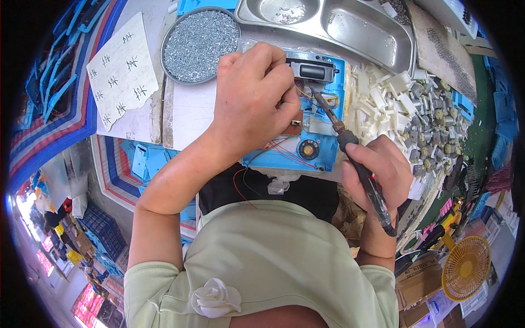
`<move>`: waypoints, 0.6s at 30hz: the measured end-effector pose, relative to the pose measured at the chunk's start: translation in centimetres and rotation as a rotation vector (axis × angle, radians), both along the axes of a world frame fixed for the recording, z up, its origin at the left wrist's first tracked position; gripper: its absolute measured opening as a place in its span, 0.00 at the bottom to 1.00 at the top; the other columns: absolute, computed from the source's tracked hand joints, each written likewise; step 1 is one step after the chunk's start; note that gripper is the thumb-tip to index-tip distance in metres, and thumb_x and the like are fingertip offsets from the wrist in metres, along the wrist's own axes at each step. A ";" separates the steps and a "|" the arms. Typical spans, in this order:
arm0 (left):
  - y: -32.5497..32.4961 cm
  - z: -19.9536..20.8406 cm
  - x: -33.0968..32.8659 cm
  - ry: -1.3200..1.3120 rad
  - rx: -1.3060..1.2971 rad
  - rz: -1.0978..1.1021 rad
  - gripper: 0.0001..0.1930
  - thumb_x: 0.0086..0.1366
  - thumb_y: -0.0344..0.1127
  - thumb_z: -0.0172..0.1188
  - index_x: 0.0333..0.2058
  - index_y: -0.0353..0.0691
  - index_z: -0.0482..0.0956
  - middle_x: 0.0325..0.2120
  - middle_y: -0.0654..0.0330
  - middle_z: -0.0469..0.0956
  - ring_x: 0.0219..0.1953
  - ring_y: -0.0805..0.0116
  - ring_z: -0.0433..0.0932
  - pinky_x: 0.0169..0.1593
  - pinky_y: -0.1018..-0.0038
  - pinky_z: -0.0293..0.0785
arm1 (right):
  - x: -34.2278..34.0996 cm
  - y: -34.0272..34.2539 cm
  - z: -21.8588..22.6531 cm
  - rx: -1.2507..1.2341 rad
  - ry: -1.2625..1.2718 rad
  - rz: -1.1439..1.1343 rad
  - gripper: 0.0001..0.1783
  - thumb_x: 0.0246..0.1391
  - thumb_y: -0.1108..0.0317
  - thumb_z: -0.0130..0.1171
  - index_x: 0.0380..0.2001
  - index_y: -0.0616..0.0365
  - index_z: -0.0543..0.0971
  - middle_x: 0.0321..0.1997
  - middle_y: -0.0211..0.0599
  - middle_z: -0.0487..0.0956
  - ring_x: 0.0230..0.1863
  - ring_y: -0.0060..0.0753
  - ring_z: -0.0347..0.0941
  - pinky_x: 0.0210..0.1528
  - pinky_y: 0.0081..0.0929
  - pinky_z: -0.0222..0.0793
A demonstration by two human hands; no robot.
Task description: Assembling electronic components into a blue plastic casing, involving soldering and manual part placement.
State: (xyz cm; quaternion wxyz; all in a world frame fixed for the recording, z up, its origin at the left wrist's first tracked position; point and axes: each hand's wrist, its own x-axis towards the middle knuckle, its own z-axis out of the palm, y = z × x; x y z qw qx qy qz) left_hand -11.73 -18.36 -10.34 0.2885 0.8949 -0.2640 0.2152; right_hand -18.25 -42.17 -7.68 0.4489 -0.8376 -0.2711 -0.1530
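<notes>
Head view, and I take the blue plastic housing (306, 120) as my landmark; it lies flat and open on the white worktop (191, 109), straight ahead of me. Beyond it, at the far edge, I see a steel compartment tray (355, 27). To its far left sits a round metal dish of small screws (199, 38), and further left a sheet of white paper with handwritten marks (123, 68). To the right of the housing spreads a heap of white plastic pieces and small grey motors (415, 109). Near my lower right stands a small yellow fan (466, 268).

My left hand (254, 98) rests over the housing's left half, fingers curled inward and pinched at something near the yellow wire; I cannot tell what, as the fingers hide it. My right hand (377, 169), just right of the housing, is closed round the dark handle of a soldering iron (355, 158), whose tip reaches into the housing's upper middle. A round speaker (308, 148) sits near the housing's front edge, with red wires (284, 148) beside it.
</notes>
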 end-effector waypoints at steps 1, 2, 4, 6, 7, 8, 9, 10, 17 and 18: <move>0.0 0.0 0.0 0.002 0.001 0.000 0.09 0.44 0.27 0.68 0.25 0.43 0.78 0.32 0.62 0.72 0.34 0.63 0.74 0.43 0.67 0.63 | -0.2 0.0 0.1 0.005 0.000 -0.011 0.19 0.42 0.79 0.71 0.42 0.57 0.84 0.19 0.31 0.73 0.19 0.33 0.67 0.21 0.28 0.63; 0.0 0.0 0.0 0.004 0.002 0.001 0.09 0.44 0.26 0.68 0.25 0.43 0.78 0.32 0.62 0.72 0.33 0.63 0.73 0.43 0.67 0.63 | -0.3 -0.1 0.3 0.011 0.001 -0.021 0.19 0.42 0.79 0.71 0.41 0.57 0.84 0.19 0.31 0.72 0.19 0.33 0.67 0.21 0.28 0.63; 0.0 0.1 0.0 0.002 0.008 0.001 0.09 0.45 0.26 0.68 0.25 0.43 0.78 0.32 0.62 0.72 0.34 0.63 0.74 0.43 0.67 0.63 | -0.6 -0.2 0.5 0.011 -0.002 -0.041 0.19 0.42 0.79 0.71 0.41 0.57 0.84 0.19 0.31 0.72 0.19 0.33 0.67 0.21 0.28 0.63; 0.1 0.2 0.0 0.002 0.015 -0.001 0.09 0.45 0.26 0.68 0.25 0.42 0.78 0.32 0.62 0.72 0.34 0.63 0.74 0.43 0.67 0.64 | -0.8 -0.4 0.6 0.000 -0.010 -0.064 0.19 0.42 0.80 0.71 0.41 0.57 0.84 0.18 0.31 0.72 0.19 0.33 0.68 0.21 0.28 0.62; 0.1 0.1 0.0 0.002 0.019 -0.001 0.08 0.45 0.26 0.68 0.25 0.42 0.78 0.32 0.62 0.72 0.34 0.63 0.74 0.42 0.67 0.64 | -0.9 -0.4 0.6 -0.001 -0.012 -0.066 0.19 0.42 0.80 0.71 0.41 0.57 0.84 0.18 0.31 0.72 0.19 0.33 0.67 0.21 0.28 0.62; 0.1 0.1 0.0 0.001 0.025 -0.001 0.08 0.45 0.26 0.69 0.25 0.42 0.78 0.32 0.62 0.72 0.34 0.63 0.74 0.42 0.67 0.65 | -1.0 -0.5 0.5 -0.001 -0.016 -0.068 0.19 0.42 0.80 0.71 0.41 0.57 0.84 0.18 0.31 0.72 0.19 0.33 0.67 0.21 0.27 0.62; 0.0 0.0 0.0 0.006 0.017 0.000 0.08 0.45 0.27 0.68 0.25 0.43 0.77 0.33 0.62 0.73 0.34 0.63 0.74 0.43 0.66 0.64 | -1.1 -0.5 0.5 -0.001 -0.019 -0.071 0.19 0.42 0.80 0.71 0.41 0.57 0.84 0.18 0.31 0.72 0.19 0.33 0.67 0.21 0.27 0.62; 0.0 -0.2 0.0 0.011 0.008 0.001 0.09 0.46 0.28 0.68 0.25 0.43 0.76 0.33 0.63 0.73 0.34 0.63 0.74 0.43 0.65 0.63 | -1.2 -0.6 0.4 0.003 -0.022 -0.071 0.19 0.41 0.80 0.71 0.41 0.57 0.84 0.18 0.31 0.72 0.19 0.33 0.67 0.21 0.27 0.62; -0.1 0.1 -0.1 0.034 0.028 0.008 0.08 0.47 0.29 0.68 0.25 0.44 0.77 0.34 0.62 0.74 0.35 0.62 0.75 0.44 0.63 0.62 | -1.4 -0.9 0.3 0.037 -0.027 -0.058 0.20 0.41 0.80 0.70 0.42 0.57 0.83 0.18 0.31 0.71 0.18 0.33 0.66 0.21 0.27 0.61; -0.1 0.2 -0.1 0.026 0.031 0.003 0.08 0.47 0.28 0.69 0.25 0.42 0.77 0.33 0.61 0.73 0.33 0.62 0.75 0.40 0.64 0.64 | -1.4 -0.9 0.4 0.035 -0.020 -0.055 0.20 0.41 0.80 0.70 0.42 0.57 0.83 0.18 0.31 0.71 0.18 0.33 0.66 0.21 0.27 0.61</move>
